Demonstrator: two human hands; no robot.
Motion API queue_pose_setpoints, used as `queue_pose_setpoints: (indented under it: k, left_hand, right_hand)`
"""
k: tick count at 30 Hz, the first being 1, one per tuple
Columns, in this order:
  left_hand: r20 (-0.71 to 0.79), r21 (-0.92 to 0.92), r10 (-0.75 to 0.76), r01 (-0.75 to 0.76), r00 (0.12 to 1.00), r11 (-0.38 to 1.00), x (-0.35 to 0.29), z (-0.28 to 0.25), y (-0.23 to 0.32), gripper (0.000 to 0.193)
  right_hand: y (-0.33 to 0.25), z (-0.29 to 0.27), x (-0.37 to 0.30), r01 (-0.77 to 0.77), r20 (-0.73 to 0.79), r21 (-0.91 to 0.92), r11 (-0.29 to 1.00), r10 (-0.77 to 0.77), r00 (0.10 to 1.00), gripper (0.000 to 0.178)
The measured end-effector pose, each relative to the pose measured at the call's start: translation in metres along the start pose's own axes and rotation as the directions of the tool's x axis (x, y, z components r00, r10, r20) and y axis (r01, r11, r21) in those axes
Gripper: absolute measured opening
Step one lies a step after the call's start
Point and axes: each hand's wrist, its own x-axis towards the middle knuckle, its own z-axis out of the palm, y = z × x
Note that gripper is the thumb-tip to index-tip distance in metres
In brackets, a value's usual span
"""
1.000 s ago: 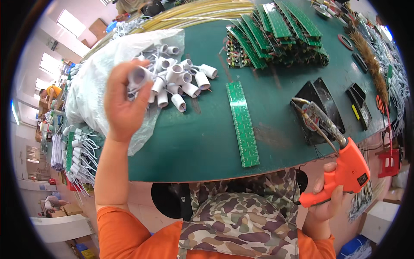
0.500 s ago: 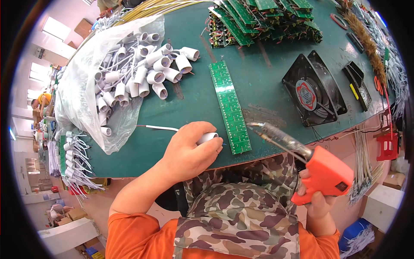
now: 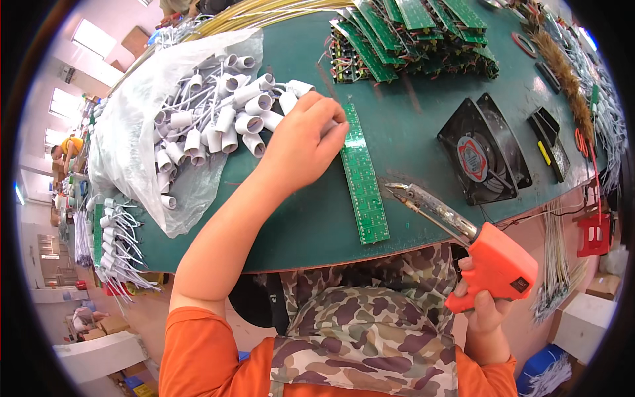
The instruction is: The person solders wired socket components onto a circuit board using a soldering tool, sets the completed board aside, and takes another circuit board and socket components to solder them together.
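My left hand [image 3: 303, 144] is closed at the upper end of a long green circuit board [image 3: 365, 188]. Between its fingers shows a sliver of a white lamp holder [image 3: 329, 127]; the hand hides the rest. My right hand [image 3: 486, 311] grips the red handle of a soldering gun [image 3: 499, 268]. Its metal tip [image 3: 395, 188] points left, just right of the board and apart from it. Left of my left hand, many white lamp holders [image 3: 225, 119] with wires lie heaped on a clear plastic bag [image 3: 122, 142].
A black square fan [image 3: 476, 155] stands on the green table [image 3: 297, 231] at the right. Beside it lies a black holder with a yellow strip [image 3: 552, 145]. Stacked green circuit boards [image 3: 413, 43] occupy the far side. White wired parts [image 3: 116, 241] hang at the left edge.
My left hand has moved up and away from me with the lamp holder, from beside the board's near part to its far end. The soldering gun has barely moved.
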Motion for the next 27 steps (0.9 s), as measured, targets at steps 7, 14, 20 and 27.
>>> queue_pose_setpoints:
  k: [7, 14, 20, 27]
  left_hand:
    - [0.138, 0.017, -0.137, 0.136, 0.981, 0.991, -0.001, 0.008, -0.003, 0.012]
    - [0.090, 0.111, 0.104, -0.114, 0.990, 0.987, -0.032, -0.004, 0.014, 0.017]
    - [-0.011, 0.258, 0.099, -0.093, 0.995, 0.962, -0.048, -0.012, -0.001, 0.021]
    - [-0.075, 0.212, 0.142, -0.124, 0.987, 0.969, -0.029, -0.005, -0.015, 0.022]
  right_hand:
    - [0.004, -0.009, 0.001, -0.004, 0.011, -0.009, 1.000, 0.005, 1.000, 0.067]
    - [-0.001, -0.006, 0.016, -0.040, 0.060, -0.002, 0.999, 0.040, 0.997, 0.069]
    - [-0.009, 0.017, 0.046, -0.007, 0.049, 0.033, 0.999, 0.005, 0.999, 0.041]
    - [-0.010, 0.030, 0.080, 0.114, 0.363, -0.304, 0.946, 0.004, 0.932, 0.046]
